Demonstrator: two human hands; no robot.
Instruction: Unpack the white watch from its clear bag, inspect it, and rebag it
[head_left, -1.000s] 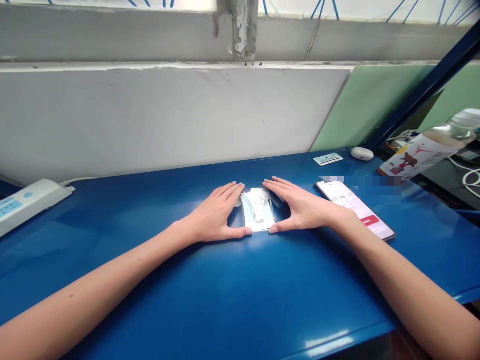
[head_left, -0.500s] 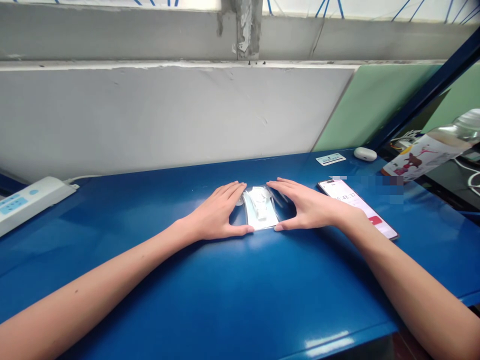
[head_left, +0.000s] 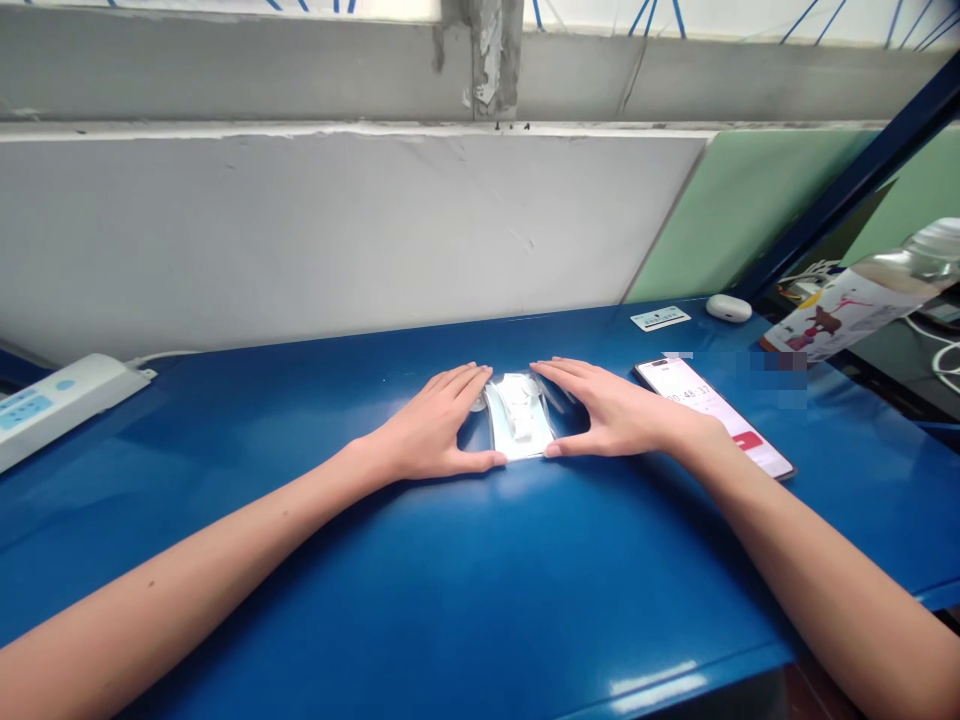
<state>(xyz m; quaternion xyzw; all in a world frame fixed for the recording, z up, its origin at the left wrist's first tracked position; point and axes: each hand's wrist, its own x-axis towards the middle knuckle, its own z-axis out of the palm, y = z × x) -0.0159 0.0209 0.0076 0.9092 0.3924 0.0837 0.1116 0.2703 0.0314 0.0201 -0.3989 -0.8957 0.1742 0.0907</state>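
Observation:
A small clear plastic packet [head_left: 519,425] with a white part inside lies flat on the blue table [head_left: 465,600]. My left hand [head_left: 435,430] rests flat at its left side, fingers stretched out, thumb tip at the packet's near left corner. My right hand [head_left: 607,415] lies flat at its right side, fingers straight, thumb tip at the near right corner. Both hands frame the packet and touch its edges without lifting it.
A phone [head_left: 716,415] with a lit timer screen lies just right of my right wrist. Behind it are a small card [head_left: 660,319] and a white earbud case [head_left: 727,308]. A labelled bottle [head_left: 862,295] lies at the far right. A white power strip [head_left: 52,405] sits at the left.
Almost nothing has moved. The hands stay flat on either side of the packet; the view shifted very slightly.

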